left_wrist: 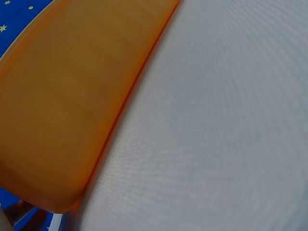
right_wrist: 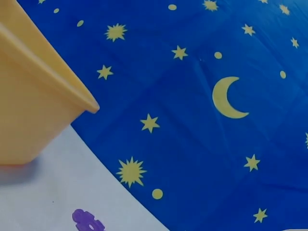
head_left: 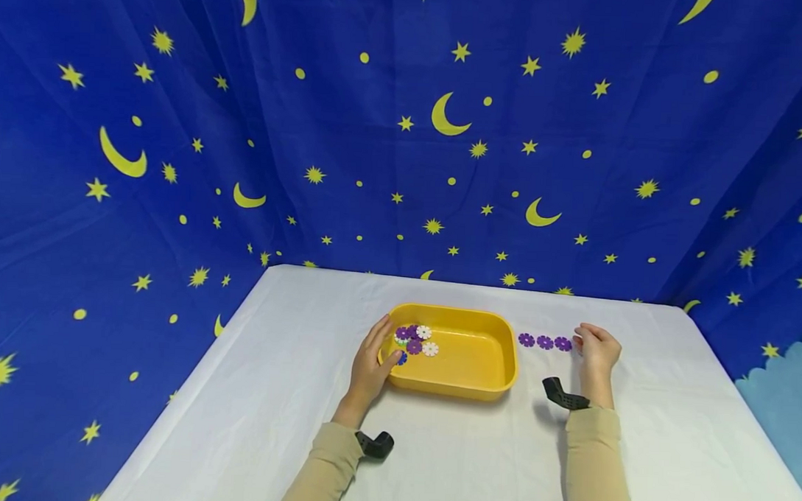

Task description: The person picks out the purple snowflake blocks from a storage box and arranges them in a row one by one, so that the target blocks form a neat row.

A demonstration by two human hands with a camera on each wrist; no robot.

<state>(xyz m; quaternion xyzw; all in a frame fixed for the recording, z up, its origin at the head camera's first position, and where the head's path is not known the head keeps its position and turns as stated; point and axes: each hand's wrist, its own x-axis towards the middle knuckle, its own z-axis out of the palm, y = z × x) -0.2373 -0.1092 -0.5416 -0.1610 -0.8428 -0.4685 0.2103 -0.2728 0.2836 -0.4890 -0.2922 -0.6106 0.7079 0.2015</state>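
The left hand (head_left: 370,364) grips a yellow plastic tub (head_left: 473,356) by its left end, the thumb over the rim and the fingers along the outer wall. The tub extends to the right of this hand. Just beyond the thumb, inside the tub, lies a loose cluster of flower-shaped plastic discs: purple discs (head_left: 414,347) and white discs (head_left: 430,349), some overlapping. A blue disc (head_left: 401,359) sits right beside the thumb, partly covered by it.

The right hand (head_left: 598,353) is over the surface (head_left: 473,459), to the right of the tub and apart from it, its fingers bent and close together. Whether it pinches anything cannot be told. Just left of its fingertips, three flat purple flower discs (head_left: 545,342) lie in a row that leads towards the tub; the nearest is right beside the fingers, though contact is unclear.

Below each hand, a black wrist camera (head_left: 564,395) is worn near the cuff of a beige sleeve (head_left: 599,464). Beyond both hands hangs a blue curtain (head_left: 378,146) with yellow moons and stars.
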